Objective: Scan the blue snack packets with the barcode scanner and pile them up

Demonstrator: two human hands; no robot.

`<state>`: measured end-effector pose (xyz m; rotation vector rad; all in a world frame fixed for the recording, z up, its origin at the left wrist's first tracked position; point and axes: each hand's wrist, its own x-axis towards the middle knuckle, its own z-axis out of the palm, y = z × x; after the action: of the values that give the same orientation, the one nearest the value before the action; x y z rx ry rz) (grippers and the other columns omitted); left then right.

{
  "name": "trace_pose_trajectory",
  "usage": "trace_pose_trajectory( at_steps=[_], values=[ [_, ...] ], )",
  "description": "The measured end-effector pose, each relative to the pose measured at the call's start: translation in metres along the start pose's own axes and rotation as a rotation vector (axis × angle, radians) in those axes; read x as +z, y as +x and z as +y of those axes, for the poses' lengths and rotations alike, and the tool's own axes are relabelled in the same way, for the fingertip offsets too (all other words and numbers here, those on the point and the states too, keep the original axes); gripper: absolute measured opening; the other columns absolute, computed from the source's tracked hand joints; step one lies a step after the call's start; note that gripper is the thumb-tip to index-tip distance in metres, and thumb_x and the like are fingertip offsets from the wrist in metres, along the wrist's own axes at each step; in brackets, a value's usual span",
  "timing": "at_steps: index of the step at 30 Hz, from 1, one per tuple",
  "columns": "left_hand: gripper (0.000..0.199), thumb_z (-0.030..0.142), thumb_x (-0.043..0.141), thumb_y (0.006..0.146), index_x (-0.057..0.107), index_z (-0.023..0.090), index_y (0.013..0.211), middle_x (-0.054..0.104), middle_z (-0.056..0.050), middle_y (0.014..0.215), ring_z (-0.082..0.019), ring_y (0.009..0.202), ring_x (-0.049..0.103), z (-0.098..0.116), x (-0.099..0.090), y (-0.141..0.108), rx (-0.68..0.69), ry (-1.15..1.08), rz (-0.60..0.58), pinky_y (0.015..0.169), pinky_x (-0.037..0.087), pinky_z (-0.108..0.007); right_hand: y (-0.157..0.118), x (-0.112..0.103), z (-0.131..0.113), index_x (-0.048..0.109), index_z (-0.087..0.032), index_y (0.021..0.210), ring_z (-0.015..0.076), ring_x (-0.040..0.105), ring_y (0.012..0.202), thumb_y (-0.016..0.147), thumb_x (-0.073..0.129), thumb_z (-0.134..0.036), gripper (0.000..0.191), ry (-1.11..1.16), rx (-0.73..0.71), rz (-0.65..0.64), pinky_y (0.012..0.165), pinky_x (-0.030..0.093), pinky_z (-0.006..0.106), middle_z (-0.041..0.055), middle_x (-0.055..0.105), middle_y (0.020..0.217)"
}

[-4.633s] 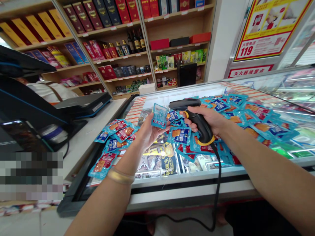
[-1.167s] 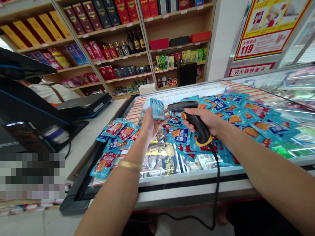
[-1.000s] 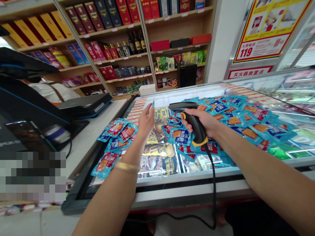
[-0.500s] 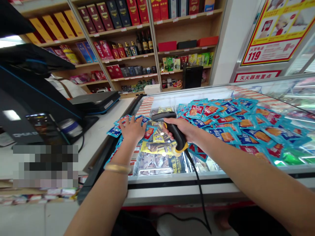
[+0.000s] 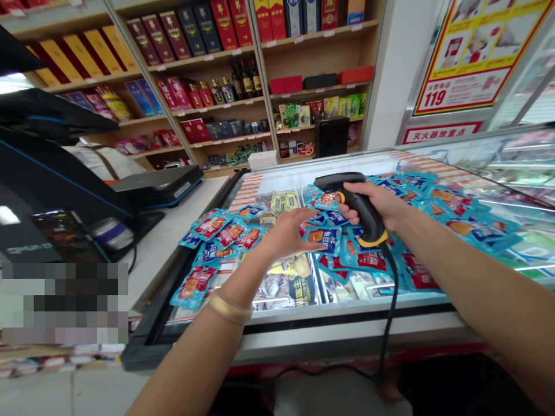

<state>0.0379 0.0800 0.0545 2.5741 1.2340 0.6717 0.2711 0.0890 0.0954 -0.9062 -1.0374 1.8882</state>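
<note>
Turquoise packets (image 5: 333, 238) lie around; right fingers (image 5: 351, 215) grip scanner (image 5: 367, 216).

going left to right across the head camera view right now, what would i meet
Dark-screened rectangular phone → small spread of blue-edged plastic snack packets → left one of the hands → black handheld barcode scanner with yellow trim → yellow, red and white rectangular wall poster marked 119

Our barcode scanner (image 5: 367, 218) is black and orange-yellow; the snack packets (image 5: 230, 232) are turquoise with red or dark blue. We see a golden bangle (image 5: 229, 307), strips (image 5: 248, 189) striped orange-red and white, and a yellow, red and white poster (image 5: 477, 63).
</note>
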Motion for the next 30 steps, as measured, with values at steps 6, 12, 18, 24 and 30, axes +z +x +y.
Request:
trace_pose_trajectory(
  at_steps=[6,12,18,24,30],
  values=[
    [0.084,0.043,0.086,0.063,0.056,0.020,0.138,0.057,-0.016,0.141,-0.033,0.131,0.053,0.008,0.011,0.006,0.008,-0.022,-0.138,0.111,0.042,-0.049,-0.007,-0.026,0.004,0.060,-0.015,0.081,0.0096,0.046,0.043,0.094,0.053,-0.033,0.024,0.065,0.004,0.049,0.039,0.045,0.019,0.0029,0.057,0.060],
    [0.076,0.036,0.082,0.067,0.057,0.023,0.137,0.063,-0.012,0.134,-0.028,0.123,0.060,0.003,0.006,-0.002,0.034,-0.063,-0.134,0.108,0.046,-0.045,-0.006,-0.020,0.007,0.060,-0.015,0.080,0.0101,0.048,0.044,0.094,0.054,-0.033,0.024,0.028,0.030,0.018,0.039,0.046,0.019,0.0037,0.057,0.060],
    [0.069,0.031,0.079,0.068,0.061,0.021,0.134,0.067,-0.012,0.128,-0.027,0.117,0.063,0.006,0.004,-0.008,0.048,-0.143,-0.087,0.106,0.049,-0.045,-0.008,-0.019,0.008,0.060,-0.015,0.081,0.0100,0.048,0.043,0.096,0.051,-0.033,0.025,0.021,0.049,0.020,0.038,0.046,0.019,0.0030,0.058,0.059],
    [0.063,0.052,0.071,0.078,0.062,0.018,0.131,0.071,-0.013,0.120,-0.027,0.111,0.066,-0.003,0.010,-0.006,-0.209,-0.700,0.162,0.102,0.050,-0.047,-0.012,-0.018,0.007,0.061,-0.013,0.083,0.0094,0.050,0.044,0.095,0.054,-0.035,0.026,0.005,0.002,-0.046,0.040,0.048,0.019,0.0030,0.059,0.061],
    [0.052,0.057,0.047,0.094,0.065,0.013,0.116,0.075,-0.015,0.104,-0.026,0.098,0.072,-0.003,0.013,0.001,-0.480,-1.356,0.282,0.094,0.055,-0.048,-0.017,-0.013,0.011,0.060,-0.014,0.083,0.0087,0.052,0.043,0.091,0.061,-0.036,0.023,-0.069,0.070,-0.194,0.040,0.048,0.018,0.0017,0.060,0.062]
  ],
)
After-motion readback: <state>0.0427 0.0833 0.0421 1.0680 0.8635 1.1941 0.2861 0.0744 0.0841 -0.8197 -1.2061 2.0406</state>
